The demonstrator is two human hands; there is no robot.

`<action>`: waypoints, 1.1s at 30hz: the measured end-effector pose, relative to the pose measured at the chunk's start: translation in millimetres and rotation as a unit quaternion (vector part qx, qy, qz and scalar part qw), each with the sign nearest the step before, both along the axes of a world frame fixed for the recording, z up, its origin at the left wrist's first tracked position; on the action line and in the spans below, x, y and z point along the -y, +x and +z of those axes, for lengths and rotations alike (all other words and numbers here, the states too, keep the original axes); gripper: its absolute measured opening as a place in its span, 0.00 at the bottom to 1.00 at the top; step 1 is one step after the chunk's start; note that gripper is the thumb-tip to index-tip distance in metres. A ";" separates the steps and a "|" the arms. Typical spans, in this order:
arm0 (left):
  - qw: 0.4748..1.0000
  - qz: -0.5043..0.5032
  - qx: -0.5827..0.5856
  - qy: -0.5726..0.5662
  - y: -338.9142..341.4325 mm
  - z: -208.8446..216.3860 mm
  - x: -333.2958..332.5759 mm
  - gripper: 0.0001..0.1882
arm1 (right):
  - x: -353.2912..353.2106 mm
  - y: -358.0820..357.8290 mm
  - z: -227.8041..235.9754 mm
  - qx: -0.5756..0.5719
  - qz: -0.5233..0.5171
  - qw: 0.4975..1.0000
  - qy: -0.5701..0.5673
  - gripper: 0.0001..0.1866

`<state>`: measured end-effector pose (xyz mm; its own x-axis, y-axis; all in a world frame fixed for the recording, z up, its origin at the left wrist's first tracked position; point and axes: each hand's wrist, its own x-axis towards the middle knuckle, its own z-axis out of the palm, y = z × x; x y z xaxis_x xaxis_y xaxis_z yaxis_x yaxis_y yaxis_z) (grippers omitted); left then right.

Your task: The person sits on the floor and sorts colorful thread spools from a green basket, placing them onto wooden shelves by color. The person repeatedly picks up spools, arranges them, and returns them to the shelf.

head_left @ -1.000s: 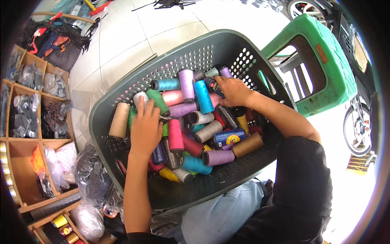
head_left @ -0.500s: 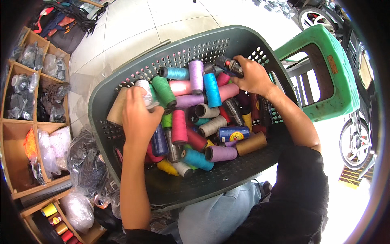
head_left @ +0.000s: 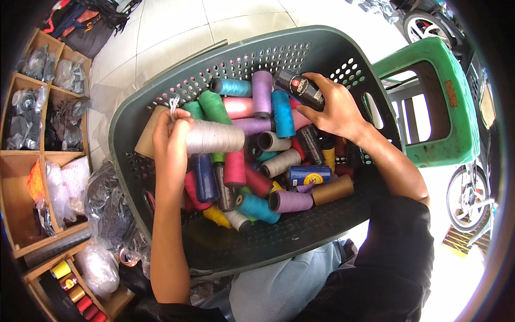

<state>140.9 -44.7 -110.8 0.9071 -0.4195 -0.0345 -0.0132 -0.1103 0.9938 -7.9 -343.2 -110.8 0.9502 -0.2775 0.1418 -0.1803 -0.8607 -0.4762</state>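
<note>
In my left hand (head_left: pixel 170 134) is a light grey thread spool (head_left: pixel 214 137), held sideways above the left part of the basket, fingers closed round one end. My right hand (head_left: pixel 337 107) grips a black thread spool (head_left: pixel 298 89) with a label on its side, over the far right of the pile. Beneath both hands a dark green perforated basket (head_left: pixel 289 236) holds many spools. Among them are a green spool (head_left: pixel 215 114), a purple spool (head_left: pixel 262 94), a bright blue spool (head_left: pixel 283 114), a pink spool (head_left: pixel 234 167) and a brown spool (head_left: pixel 333 190).
A green plastic stool (head_left: pixel 456 107) stands right of the basket, a wheeled vehicle (head_left: pixel 465 198) beyond it. Wooden compartments (head_left: pixel 21 201) with bagged items line the left. Clear plastic bags (head_left: pixel 99 268) and a small box of spools (head_left: pixel 75 290) lie at lower left.
My left hand has lifted the light grey spool out of the pile and turned it sideways, toward the middle. The black spool in my right hand has turned, showing its label.
</note>
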 end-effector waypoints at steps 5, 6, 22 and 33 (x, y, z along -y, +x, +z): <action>0.991 -0.010 -0.131 0.008 1.7 2.3 0.3 0.18 | 1.0 -2.1 -3.8 0.003 -0.010 1.000 -0.015 0.33; 0.991 0.003 -0.136 -0.006 2.5 2.4 -0.4 0.19 | 2.3 -2.0 -5.3 0.005 -0.018 1.000 -0.017 0.33; 0.966 0.077 -0.195 -0.149 14.9 2.3 -5.2 0.24 | 38.0 0.4 -18.1 0.046 -0.127 0.991 -0.004 0.33; 0.921 -0.055 -0.260 -0.284 1.3 20.7 -7.4 0.35 | 25.4 -0.5 -1.7 -0.156 0.083 0.879 0.444 0.28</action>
